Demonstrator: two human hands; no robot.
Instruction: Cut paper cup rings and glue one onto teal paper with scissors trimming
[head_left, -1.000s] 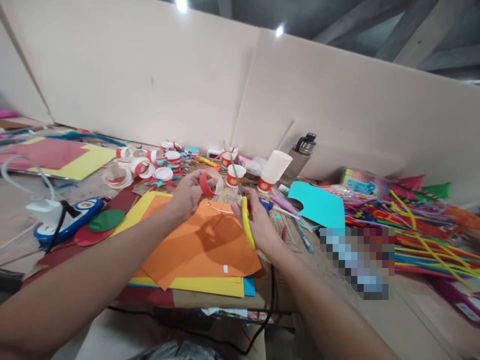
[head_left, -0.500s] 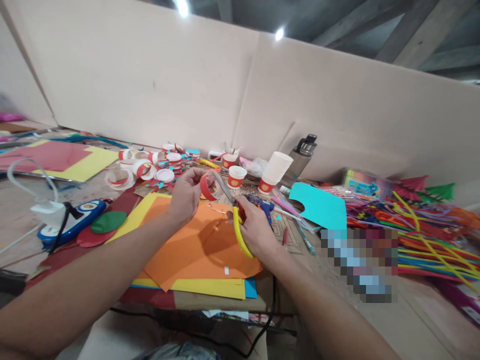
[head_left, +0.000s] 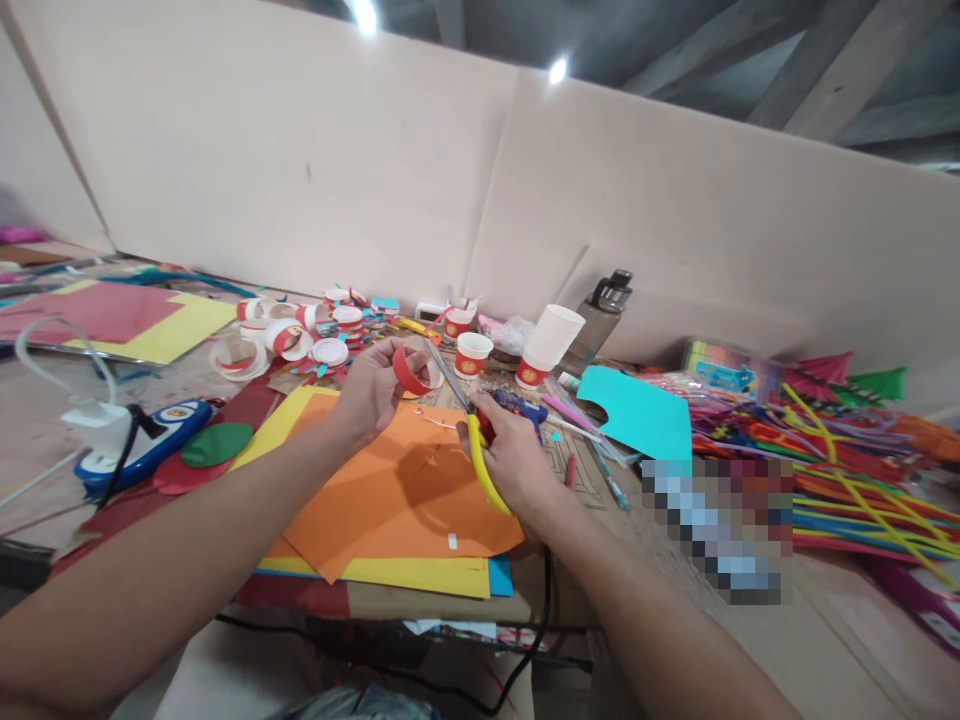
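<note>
My left hand (head_left: 373, 390) is closed on a red and white paper-cup ring (head_left: 412, 372), its fingers pinching the left side. In my right hand (head_left: 510, 450) are yellow-handled scissors (head_left: 450, 372), with the blades pointing up and left, close to the ring's right edge. Both hands hover over a stack of coloured paper, an orange sheet (head_left: 360, 510) on top and a yellow sheet (head_left: 420, 577) beneath. A small white scrap (head_left: 452, 541) lies on the orange sheet. Behind the scissors stands a red and white paper cup (head_left: 474, 355).
Cut cup rings (head_left: 289, 338) cluster at the back left. A stack of paper cups (head_left: 551, 345) and a bottle (head_left: 600, 315) stand at the back. Right lie a turquoise sheet (head_left: 649, 420) and pipe cleaners (head_left: 862, 500); left, a blue power strip (head_left: 169, 440) and green disc (head_left: 217, 444).
The ring has tilted and shifted slightly left and down in my left hand. The scissor blades now sit at the ring's right side, rather than across it.
</note>
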